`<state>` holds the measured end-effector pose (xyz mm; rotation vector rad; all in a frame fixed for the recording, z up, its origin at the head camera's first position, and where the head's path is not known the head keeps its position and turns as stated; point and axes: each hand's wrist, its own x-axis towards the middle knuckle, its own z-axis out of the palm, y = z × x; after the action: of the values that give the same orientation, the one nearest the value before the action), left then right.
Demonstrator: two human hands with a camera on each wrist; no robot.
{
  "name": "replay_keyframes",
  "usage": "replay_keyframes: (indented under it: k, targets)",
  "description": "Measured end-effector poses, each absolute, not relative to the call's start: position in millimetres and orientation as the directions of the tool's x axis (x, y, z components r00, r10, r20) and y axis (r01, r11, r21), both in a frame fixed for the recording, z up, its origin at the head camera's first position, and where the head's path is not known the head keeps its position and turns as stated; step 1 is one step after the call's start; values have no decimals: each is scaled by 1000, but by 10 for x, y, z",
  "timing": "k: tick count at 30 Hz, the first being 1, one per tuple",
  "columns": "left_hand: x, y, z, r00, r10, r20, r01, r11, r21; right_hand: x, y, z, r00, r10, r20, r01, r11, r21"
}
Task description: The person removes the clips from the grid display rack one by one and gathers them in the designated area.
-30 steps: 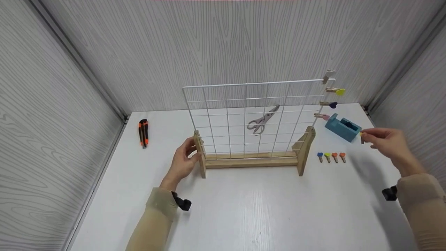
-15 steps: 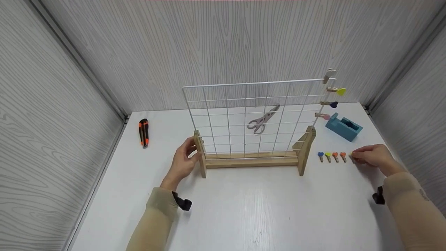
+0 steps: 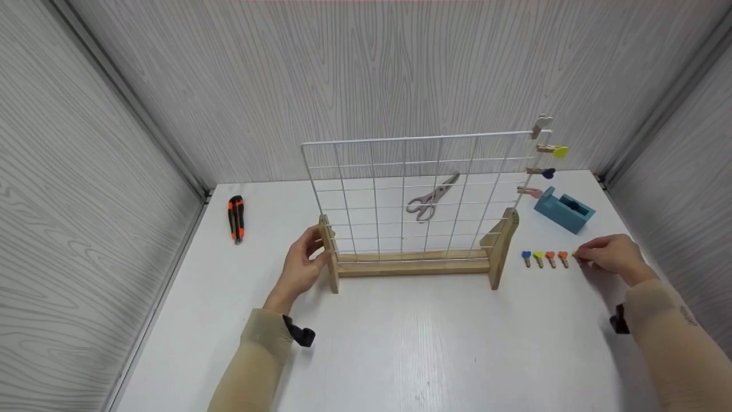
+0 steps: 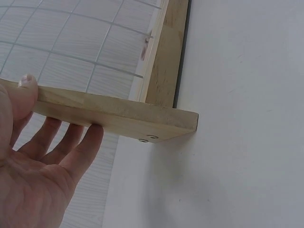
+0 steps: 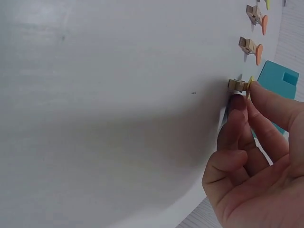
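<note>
Rack and clips on a white worktop (image 3: 394, 337). The left hand (image 3: 300, 264) is clamped on the left post (image 4: 121, 110) of the rack (image 3: 413, 268), the thumb on one face and the fingers on the other; the rack stands upright. The right hand (image 3: 615, 256) pinches a yellow clip (image 5: 239, 85) by its coloured end between thumb and fingers, low over the worktop at the right end of a row; whether the clip touches the surface cannot be told. The row, just right of the rack, comprises, left to right, a blue clip (image 3: 526, 258), a lime clip (image 3: 538, 258) and two orange clips (image 3: 551, 258), spaced apart. Fixed along the rack's right edge, from the top down: a white clip (image 3: 538, 128), a second yellow clip (image 3: 555, 150), a navy clip (image 3: 540, 171) and a pink clip (image 3: 530, 191). A teal dispenser (image 3: 559, 215) lies behind the row; scissors (image 3: 433, 198), seen through the wires, lie behind the rack; a cutter (image 3: 239, 218) lies well apart at far left.
</note>
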<state>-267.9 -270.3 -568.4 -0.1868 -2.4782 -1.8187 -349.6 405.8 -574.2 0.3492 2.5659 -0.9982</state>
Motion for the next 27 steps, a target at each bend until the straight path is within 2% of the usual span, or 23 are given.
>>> replay_keyframes:
  k: [11, 15, 20, 27]
  targets:
    - [-2667, -2707, -5680, -985, 68, 157, 170, 269, 948, -3353, 3868, -5290, -980, 46, -195, 169, 716, -678]
    - [-2672, -2710, -5685, -985, 62, 160, 171, 266, 949, -3368, 3654, -4985, -992, 37, -120, 115, 646, -755]
    - [-2679, -2705, -5699, -986, 68, 153, 166, 283, 945, -3344, 3374, -4556, -999, -3, 39, -34, 546, -837]
    - [-2689, -2701, -5700, -984, 69, 164, 177, 281, 943, -3219, 2946, -3933, -959, 13, 283, -255, 396, -882]
